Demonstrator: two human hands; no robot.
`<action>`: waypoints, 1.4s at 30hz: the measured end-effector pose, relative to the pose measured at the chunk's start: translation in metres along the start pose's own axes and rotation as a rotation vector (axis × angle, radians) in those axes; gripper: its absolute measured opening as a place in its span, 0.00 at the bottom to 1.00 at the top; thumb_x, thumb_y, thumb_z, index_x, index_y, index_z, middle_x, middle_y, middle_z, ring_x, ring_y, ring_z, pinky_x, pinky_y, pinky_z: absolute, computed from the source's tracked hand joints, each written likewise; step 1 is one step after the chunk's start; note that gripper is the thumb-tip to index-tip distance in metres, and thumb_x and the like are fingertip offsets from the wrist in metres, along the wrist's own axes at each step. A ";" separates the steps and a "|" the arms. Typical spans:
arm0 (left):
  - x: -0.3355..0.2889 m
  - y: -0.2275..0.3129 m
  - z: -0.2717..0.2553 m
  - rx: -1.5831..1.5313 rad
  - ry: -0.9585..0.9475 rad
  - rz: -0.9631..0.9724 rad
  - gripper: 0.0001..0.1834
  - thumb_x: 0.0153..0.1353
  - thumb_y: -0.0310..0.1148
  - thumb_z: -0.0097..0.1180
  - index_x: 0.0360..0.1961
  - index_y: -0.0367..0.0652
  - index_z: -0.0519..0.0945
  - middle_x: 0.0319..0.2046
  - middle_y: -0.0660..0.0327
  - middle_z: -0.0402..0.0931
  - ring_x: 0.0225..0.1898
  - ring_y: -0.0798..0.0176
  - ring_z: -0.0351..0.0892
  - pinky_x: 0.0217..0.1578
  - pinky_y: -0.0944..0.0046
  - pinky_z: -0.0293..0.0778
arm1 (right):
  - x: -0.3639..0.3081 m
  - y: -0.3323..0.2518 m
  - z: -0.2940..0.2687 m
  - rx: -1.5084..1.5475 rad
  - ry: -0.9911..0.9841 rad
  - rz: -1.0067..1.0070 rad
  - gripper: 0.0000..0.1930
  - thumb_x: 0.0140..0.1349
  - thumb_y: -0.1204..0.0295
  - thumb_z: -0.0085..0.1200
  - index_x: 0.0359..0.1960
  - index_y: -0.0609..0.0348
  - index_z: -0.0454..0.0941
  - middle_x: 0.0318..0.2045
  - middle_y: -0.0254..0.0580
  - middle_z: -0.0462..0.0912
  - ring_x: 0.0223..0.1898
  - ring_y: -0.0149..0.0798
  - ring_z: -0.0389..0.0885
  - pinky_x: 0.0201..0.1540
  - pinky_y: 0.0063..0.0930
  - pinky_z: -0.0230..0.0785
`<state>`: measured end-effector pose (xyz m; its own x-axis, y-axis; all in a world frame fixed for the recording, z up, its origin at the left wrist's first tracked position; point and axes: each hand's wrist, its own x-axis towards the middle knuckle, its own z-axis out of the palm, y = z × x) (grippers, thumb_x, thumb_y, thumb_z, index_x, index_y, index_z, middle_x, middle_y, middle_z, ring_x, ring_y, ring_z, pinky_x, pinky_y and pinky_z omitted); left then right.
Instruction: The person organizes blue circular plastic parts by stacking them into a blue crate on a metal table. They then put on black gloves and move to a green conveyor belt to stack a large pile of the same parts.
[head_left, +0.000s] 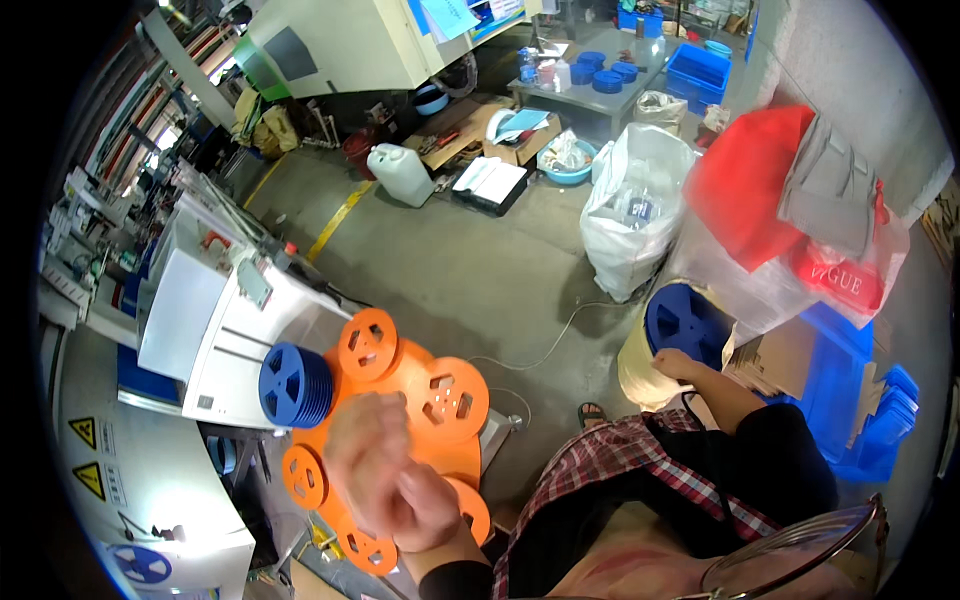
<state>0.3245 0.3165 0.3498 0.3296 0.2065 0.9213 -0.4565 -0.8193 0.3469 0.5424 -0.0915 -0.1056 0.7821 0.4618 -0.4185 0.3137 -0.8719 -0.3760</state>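
Observation:
My left hand point(392, 475) is over an orange rotary table point(420, 375) that carries several round orange discs with cut-out slots. Motion smears its fingers, and I see nothing clear in them. A stack of blue plastic reels point(297, 385) stands at the table's far left side. My right hand point(678, 365) is out to the right with curled fingers, at the near rim of a cream sack point(637, 365). Inside that sack lies a blue reel point(688, 322), right beside the fist. Whatever the fist grips, if anything, is hidden.
A white machine housing point(240, 330) stands left of the orange table. A thin cable point(560, 350) crosses the floor ahead. On the right are a white bag with bottles point(640, 210), a red cloth point(750, 185) and blue bins point(840, 390). A white jerrycan point(400, 175) stands farther off.

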 end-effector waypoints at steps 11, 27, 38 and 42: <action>0.101 -0.081 0.082 0.164 0.249 0.696 0.21 0.62 0.38 0.43 0.51 0.34 0.68 0.37 0.52 0.73 0.32 0.49 0.74 0.34 0.49 0.68 | 0.122 -0.125 -0.101 0.165 0.028 -0.366 0.16 0.59 0.57 0.50 0.41 0.56 0.77 0.35 0.51 0.81 0.37 0.55 0.78 0.38 0.46 0.70; -0.024 -0.402 0.315 -0.334 -1.043 -0.231 0.26 0.60 0.44 0.55 0.53 0.38 0.70 0.50 0.47 0.72 0.51 0.45 0.72 0.50 0.52 0.68 | 0.342 -0.314 -0.210 0.575 -0.318 -0.652 0.20 0.61 0.60 0.55 0.48 0.61 0.75 0.42 0.54 0.80 0.46 0.42 0.80 0.47 0.33 0.70; -0.004 -0.504 0.495 -0.606 -1.756 -0.406 0.23 0.62 0.49 0.51 0.54 0.51 0.72 0.36 0.46 0.78 0.38 0.40 0.77 0.36 0.50 0.73 | 0.483 -0.294 -0.311 0.604 -0.526 -0.733 0.20 0.61 0.60 0.54 0.48 0.61 0.75 0.43 0.54 0.80 0.46 0.42 0.79 0.47 0.34 0.70; 0.072 -0.495 0.567 -0.479 -1.739 -0.449 0.22 0.61 0.43 0.54 0.53 0.46 0.73 0.41 0.45 0.78 0.42 0.43 0.78 0.41 0.54 0.73 | 0.512 -0.261 -0.363 0.683 -0.444 -0.646 0.20 0.61 0.60 0.54 0.48 0.61 0.74 0.43 0.54 0.80 0.46 0.43 0.79 0.47 0.34 0.70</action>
<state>1.0422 0.4333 0.1447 0.7061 -0.6275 -0.3281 -0.1691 -0.5993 0.7825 1.0564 0.3131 0.0788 0.2617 0.9472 -0.1852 0.1223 -0.2229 -0.9671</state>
